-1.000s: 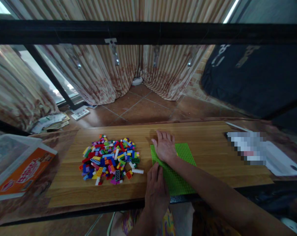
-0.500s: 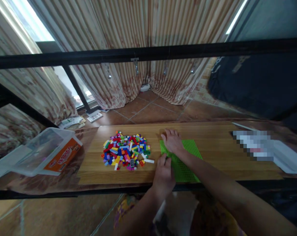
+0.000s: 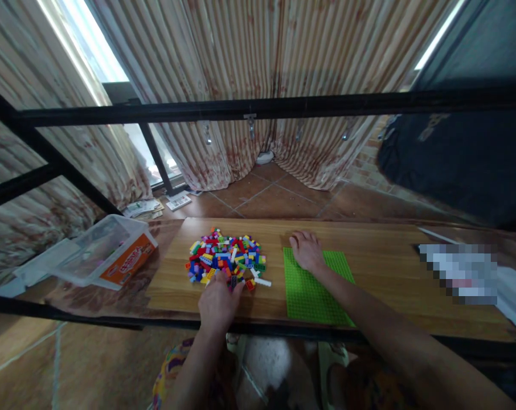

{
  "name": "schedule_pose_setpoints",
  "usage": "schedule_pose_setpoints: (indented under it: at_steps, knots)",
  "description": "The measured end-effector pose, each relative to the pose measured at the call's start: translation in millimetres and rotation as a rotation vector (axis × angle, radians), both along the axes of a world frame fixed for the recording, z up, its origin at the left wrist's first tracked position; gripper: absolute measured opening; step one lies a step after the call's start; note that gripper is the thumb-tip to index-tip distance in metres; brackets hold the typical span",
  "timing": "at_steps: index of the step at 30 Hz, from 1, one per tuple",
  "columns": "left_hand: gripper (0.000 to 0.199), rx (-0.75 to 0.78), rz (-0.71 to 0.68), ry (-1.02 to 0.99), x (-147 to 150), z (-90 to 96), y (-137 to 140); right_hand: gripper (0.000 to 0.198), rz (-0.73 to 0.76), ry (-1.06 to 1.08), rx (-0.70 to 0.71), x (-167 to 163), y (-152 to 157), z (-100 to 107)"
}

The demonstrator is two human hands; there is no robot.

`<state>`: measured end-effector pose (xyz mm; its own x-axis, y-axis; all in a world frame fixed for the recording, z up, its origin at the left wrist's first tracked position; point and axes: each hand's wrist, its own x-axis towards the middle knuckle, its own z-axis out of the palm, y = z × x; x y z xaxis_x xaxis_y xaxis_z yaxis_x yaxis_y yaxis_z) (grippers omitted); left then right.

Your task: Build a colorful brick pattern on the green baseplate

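A heap of small coloured toy bricks (image 3: 224, 256) lies on the wooden board. My left hand (image 3: 218, 302) reaches over the heap's near edge, thumb held apart from the fingers; nothing shows in its grasp, and its fingertips partly blend into the bricks. A flat green studded baseplate (image 3: 318, 302) lies to the right of the heap. My right hand (image 3: 308, 251) rests across the baseplate's far left part, its fingers stretched past the far edge onto the wood. No brick is visible under that hand.
A clear plastic tub (image 3: 108, 250) with an orange label stands left of the wooden board (image 3: 381, 279). To the right lie a blurred-out sheet (image 3: 458, 273) and a white tray (image 3: 514, 296). A black rail (image 3: 198, 111) crosses beyond the board.
My left hand has moved left from the baseplate's edge to the brick heap. My right hand stays at the baseplate's far edge. The whole view has shifted slightly.
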<state>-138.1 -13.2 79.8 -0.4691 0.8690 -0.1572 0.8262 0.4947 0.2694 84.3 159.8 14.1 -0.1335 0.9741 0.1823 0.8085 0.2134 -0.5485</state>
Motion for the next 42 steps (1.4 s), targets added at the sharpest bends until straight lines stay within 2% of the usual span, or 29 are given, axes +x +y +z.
schedule_pose_setpoints:
  at_steps: [3,5,8,10,12,14,16,20,22,24,27,30,32,35,38,40,42]
  knots:
    - [0.021,-0.017,-0.035,0.01,2.2,-5.9,5.1,0.035,0.031,0.232,-0.035,8.6,9.2,1.6]
    - [0.016,-0.009,-0.042,0.011,0.7,-5.0,4.4,0.04,0.036,0.304,-0.034,19.2,14.9,5.6]
    - [0.012,0.045,-0.064,-0.012,0.3,2.9,-1.0,0.046,0.007,0.407,-0.011,39.2,14.5,15.4]
    - [0.01,0.14,-0.095,-0.081,7.8,11.0,-1.1,0.045,-0.015,0.509,0.007,50.8,5.0,23.0]
    - [0.011,0.252,-0.17,-0.257,24.3,18.7,6.7,0.044,-0.047,0.732,-0.01,57.7,-11.6,30.4]
    - [0.011,0.32,-0.295,-0.593,47.3,22.6,22.9,0.041,-0.042,0.84,-0.074,60.0,-32.3,37.3]
    - [0.015,0.263,-0.349,-0.972,71.7,20.3,43.1,0.037,0.026,0.874,-0.118,59.5,-52.5,43.8]
    - [0.029,0.105,-0.167,-1.549,105.8,3.1,72.3,0.033,0.205,0.746,-0.171,58.9,-77.5,55.1]
    - [0.036,0.043,-0.071,-1.744,113.1,-4.7,77.4,0.037,0.216,0.702,-0.181,59.6,-80.7,58.6]
    - [0.036,-0.015,-0.003,-1.858,116.1,-8.6,79.2,0.037,0.232,0.668,-0.185,59.8,-80.5,60.1]
    - [0.034,-0.076,0.01,-1.915,116.9,-9.4,81.3,0.032,0.249,0.625,-0.176,57.5,-79.3,60.8]
    - [0.029,-0.075,-0.038,-1.848,116.1,-11.2,83.9,0.029,0.241,0.574,-0.158,54.3,-78.9,61.9]
    - [0.023,-0.02,-0.111,-1.667,115.7,-14.2,84.9,0.027,0.214,0.547,-0.147,54.0,-77.6,61.9]
    - [0.019,0.152,-0.312,-1.125,115.7,-19.0,83.5,0.026,0.098,0.552,-0.109,58.8,-71.5,57.4]
    - [0.037,0.323,-0.559,-0.552,116.7,-23.5,78.7,0.027,-0.033,0.585,-0.117,70.3,-62.7,47.7]
    - [0.051,0.318,-0.666,-0.34,118.5,-27.3,75.7,0.032,-0.102,0.566,-0.166,78.9,-58.7,41.1]
    - [0.059,0.248,-0.706,-0.24,121.0,-31.4,74.8,0.036,-0.131,0.501,-0.222,85.7,-58.2,36.6]
